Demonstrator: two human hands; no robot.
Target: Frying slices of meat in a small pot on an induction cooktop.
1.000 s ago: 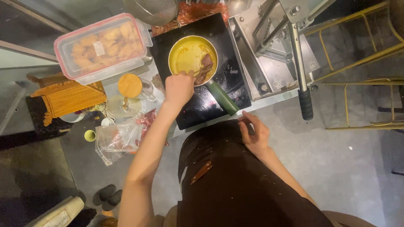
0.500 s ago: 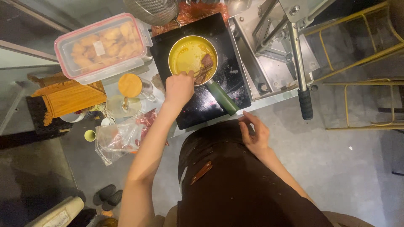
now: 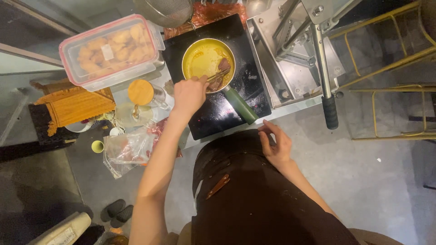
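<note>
My left hand [image 3: 188, 94] grips a pair of chopsticks [image 3: 218, 75] whose tips touch a dark piece of meat [image 3: 221, 72] in a small pan [image 3: 200, 61] filled with yellow oil. The pan has a green handle [image 3: 240, 105] and stands on a black cooktop [image 3: 213, 115]. My right hand [image 3: 275, 144] rests with fingers apart at the counter's front edge, just right of the handle's end, holding nothing. A dark apron covers my body below.
A clear lidded box of fried pieces [image 3: 111, 50] sits left of the cooktop. A jar with an orange lid [image 3: 141, 92], a plastic bag [image 3: 127, 152], an orange woven mat [image 3: 75, 106] and a metal strainer [image 3: 165, 10] are nearby. A steel press with a black handle [image 3: 329, 111] stands right.
My left hand has shifted slightly with the chopsticks onto the meat at the pan's right side. My right hand stays at the counter edge.
</note>
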